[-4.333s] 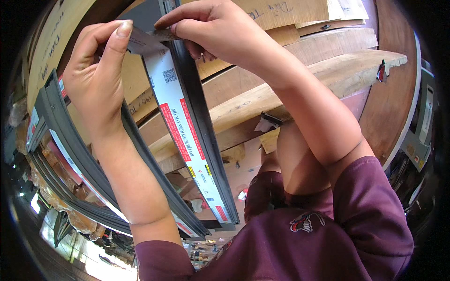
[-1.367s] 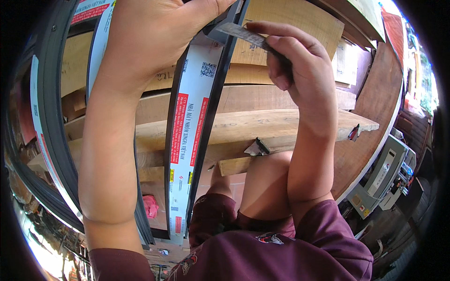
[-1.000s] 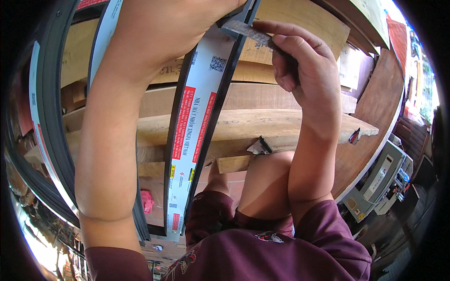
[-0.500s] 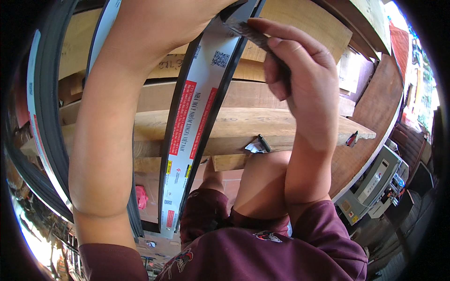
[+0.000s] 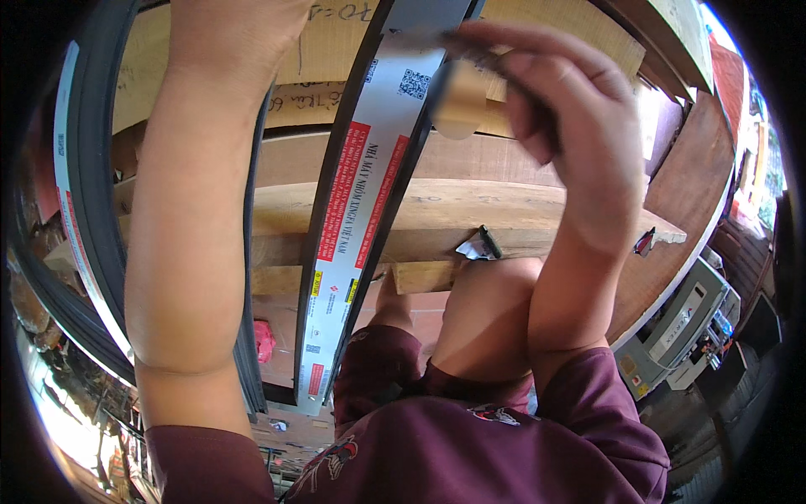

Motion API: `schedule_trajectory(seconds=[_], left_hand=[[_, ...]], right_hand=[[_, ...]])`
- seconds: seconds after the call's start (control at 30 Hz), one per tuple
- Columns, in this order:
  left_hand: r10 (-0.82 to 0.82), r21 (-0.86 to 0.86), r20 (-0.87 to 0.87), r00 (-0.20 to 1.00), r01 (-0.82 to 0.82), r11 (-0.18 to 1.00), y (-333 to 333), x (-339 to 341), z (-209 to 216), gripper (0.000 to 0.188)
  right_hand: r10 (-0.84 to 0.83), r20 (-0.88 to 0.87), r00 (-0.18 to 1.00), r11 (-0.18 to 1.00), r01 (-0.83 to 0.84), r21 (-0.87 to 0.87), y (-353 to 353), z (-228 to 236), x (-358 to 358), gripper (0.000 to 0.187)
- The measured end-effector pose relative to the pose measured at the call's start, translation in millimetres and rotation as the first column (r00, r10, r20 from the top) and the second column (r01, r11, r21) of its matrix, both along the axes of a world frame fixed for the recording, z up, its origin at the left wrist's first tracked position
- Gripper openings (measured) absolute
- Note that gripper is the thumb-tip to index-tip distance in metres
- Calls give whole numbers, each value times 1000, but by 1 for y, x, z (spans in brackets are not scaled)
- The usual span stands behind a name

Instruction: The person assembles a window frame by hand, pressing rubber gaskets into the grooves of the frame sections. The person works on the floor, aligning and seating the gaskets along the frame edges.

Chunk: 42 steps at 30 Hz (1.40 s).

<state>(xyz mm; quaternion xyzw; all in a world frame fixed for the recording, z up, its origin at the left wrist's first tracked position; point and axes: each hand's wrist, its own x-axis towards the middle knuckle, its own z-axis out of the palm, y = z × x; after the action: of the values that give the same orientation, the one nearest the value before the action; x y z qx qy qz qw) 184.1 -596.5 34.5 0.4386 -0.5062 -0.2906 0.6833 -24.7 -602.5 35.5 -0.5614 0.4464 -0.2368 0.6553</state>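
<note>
At upper right, the right hand [image 5: 583,97] pinches a dark tool [image 5: 495,60] near the labelled profile [image 5: 353,197]; steadiness should help. I cannot tell what the left hand [image 5: 243,25] grips.

Fair daylight, soft over the middle; glare washed out near white at the upper right and lower left rims. Right hand [image 5: 579,109] motion-blurred, the thin dark strip [image 5: 480,55] in its fingers smeared too — outline hard to make out. Labelled profile [image 5: 344,202] comes out crisp, pale face bright. Shadow falls across the thigh [image 5: 483,328]. Fisheye bends the dark bars [image 5: 91,176] at left — corners black, lower right dim.
</note>
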Motion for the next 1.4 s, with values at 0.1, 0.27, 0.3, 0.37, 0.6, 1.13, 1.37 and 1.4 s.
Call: schedule_trajectory(seconds=[0.1,0.27,0.3,0.37,0.6,1.13,1.37,1.4], left_hand=[[106,40,-19,994,-105,994,-6,-14,-7,27],[341,76,95,935,-348,934,3,-18,9,42],[399,106,87,913,-407,907,1,-25,13,43],[407,91,42,913,-409,908,1,-24,13,44],[138,-20,-116,984,-141,990,-2,-7,1,46],[81,-9,-83,993,-82,997,-1,-7,0,12],[51,62,312,949,-73,995,8,-8,-3,16],[102,53,408,907,-135,989,9,-8,-4,16]], right_hand=[[-213,2,977,965,211,-154,-18,-17,-23,37],[-305,131,943,705,316,-635,-15,-60,7,45],[-261,35,965,633,199,-748,-10,-61,10,59],[-186,-139,973,514,-24,-857,-3,-59,22,91],[-241,-331,912,656,-98,-748,-12,-66,46,136],[-392,0,920,789,336,-514,-39,-89,29,118],[-320,-87,943,625,142,-767,-29,-87,42,131],[-335,-128,933,626,119,-771,-28,-83,42,131]])
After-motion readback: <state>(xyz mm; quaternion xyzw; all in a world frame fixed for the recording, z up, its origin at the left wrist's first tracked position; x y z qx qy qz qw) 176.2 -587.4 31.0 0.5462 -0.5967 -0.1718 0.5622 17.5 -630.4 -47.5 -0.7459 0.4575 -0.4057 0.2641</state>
